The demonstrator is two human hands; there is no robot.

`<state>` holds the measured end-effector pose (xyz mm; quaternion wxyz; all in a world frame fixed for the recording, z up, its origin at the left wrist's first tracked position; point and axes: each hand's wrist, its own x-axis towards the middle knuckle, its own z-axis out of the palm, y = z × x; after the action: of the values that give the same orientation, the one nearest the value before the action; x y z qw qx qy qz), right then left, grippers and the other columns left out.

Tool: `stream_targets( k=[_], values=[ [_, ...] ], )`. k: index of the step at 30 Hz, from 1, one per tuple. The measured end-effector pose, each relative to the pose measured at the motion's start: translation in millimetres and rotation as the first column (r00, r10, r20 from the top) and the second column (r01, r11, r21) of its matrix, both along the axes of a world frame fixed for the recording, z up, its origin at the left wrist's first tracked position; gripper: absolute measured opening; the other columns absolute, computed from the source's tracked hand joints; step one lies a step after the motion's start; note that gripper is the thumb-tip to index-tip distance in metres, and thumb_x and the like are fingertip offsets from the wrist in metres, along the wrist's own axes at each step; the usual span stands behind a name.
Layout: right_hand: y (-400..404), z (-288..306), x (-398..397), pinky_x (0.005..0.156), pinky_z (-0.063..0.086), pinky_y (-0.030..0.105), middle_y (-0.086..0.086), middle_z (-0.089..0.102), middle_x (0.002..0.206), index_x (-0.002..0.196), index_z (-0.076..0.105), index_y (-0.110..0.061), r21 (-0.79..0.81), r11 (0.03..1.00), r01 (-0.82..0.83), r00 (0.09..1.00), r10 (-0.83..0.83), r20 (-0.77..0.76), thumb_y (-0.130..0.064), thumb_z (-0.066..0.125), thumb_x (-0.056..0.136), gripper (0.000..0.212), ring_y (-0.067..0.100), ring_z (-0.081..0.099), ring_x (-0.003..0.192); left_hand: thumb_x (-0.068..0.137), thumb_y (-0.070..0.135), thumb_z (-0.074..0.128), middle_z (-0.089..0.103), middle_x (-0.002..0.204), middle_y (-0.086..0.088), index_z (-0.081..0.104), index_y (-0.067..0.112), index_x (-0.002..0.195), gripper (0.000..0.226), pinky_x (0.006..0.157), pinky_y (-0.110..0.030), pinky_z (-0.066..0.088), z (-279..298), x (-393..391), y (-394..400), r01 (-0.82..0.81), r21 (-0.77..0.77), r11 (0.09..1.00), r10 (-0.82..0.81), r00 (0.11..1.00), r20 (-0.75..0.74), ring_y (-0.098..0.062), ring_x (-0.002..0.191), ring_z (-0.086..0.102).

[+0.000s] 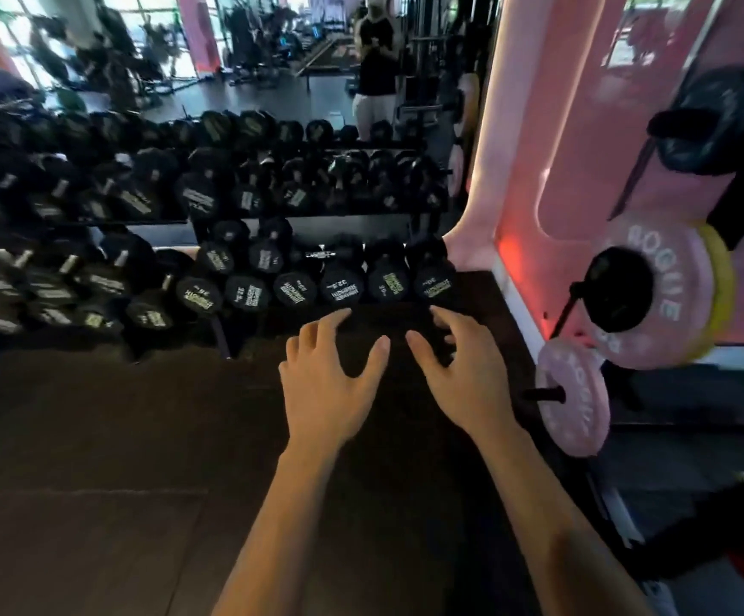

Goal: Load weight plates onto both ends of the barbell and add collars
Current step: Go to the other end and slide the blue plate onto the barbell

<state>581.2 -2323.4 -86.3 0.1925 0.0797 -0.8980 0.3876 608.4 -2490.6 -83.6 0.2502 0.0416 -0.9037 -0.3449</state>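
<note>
reaching over the dark rubber floor [95,460] with my left hand [326,393] and right hand [472,384] both spread and empty, i judge loading barely begun: pink round bumper plates [572,397] sit to my right, no collar visible.

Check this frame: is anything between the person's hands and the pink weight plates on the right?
Nothing visible blocks the way. Both the left hand and right hand are open and empty over bare dark floor. The lower pink plate and upper pink plate sit on pegs to the right, with open space between.
</note>
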Motion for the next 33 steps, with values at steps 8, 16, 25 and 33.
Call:
stream_targets(
  k=[8, 16, 25, 33],
  values=[
    [6.0, -1.4, -140.0, 0.091, 0.051, 0.037, -0.004, 0.059, 0.125, 0.135, 0.050, -0.024, 0.003, 0.992, 0.125, 0.992, -0.125, 0.015, -0.056, 0.054, 0.091, 0.055, 0.014, 0.055, 0.111, 0.083, 0.075, 0.041, 0.056, 0.131, 0.002, 0.050, 0.030, 0.135, 0.069, 0.096, -0.047, 0.044, -11.2, -161.5, 5.7, 0.130, -0.005, 0.991, -0.130, 0.990, 0.048, -0.022, 0.122, 0.047],
    [66.0, 14.1, -274.9, 0.087, 0.047, 0.035, 0.005, 0.066, 0.114, 0.126, 0.060, -0.012, 0.049, 0.861, 0.507, 0.861, -0.502, -0.081, -0.051, 0.058, 0.088, 0.054, 0.026, 0.060, 0.103, 0.081, 0.075, 0.040, 0.057, 0.129, 0.000, 0.051, 0.028, 0.133, 0.071, 0.099, -0.048, 0.042, -0.4, -353.3, 70.0, 0.449, 0.011, 0.893, -0.449, 0.893, 0.023, -0.026, 0.119, 0.048],
    [129.3, 9.4, -360.5, 0.088, 0.050, 0.047, 0.004, 0.065, 0.118, 0.127, 0.058, -0.015, 0.079, 0.658, 0.749, 0.663, -0.746, -0.069, -0.056, 0.053, 0.091, 0.054, 0.027, 0.059, 0.106, 0.080, 0.073, 0.043, 0.057, 0.130, 0.004, 0.053, 0.028, 0.130, 0.068, 0.097, -0.044, 0.038, -1.6, -481.3, 168.5, 0.729, 0.093, 0.679, -0.732, 0.681, 0.006, -0.022, 0.121, 0.048],
    [237.0, 12.9, -410.4, 0.089, 0.049, 0.043, 0.003, 0.061, 0.123, 0.130, 0.054, -0.020, 0.064, 0.450, 0.891, 0.452, -0.891, -0.032, -0.051, 0.053, 0.093, 0.049, 0.025, 0.056, 0.110, 0.082, 0.069, 0.047, 0.059, 0.124, 0.002, 0.054, 0.026, 0.130, 0.064, 0.095, -0.040, 0.040, -3.0, -573.3, 289.8, 0.856, 0.119, 0.503, -0.858, 0.511, -0.048, -0.024, 0.117, 0.051]
  ],
)
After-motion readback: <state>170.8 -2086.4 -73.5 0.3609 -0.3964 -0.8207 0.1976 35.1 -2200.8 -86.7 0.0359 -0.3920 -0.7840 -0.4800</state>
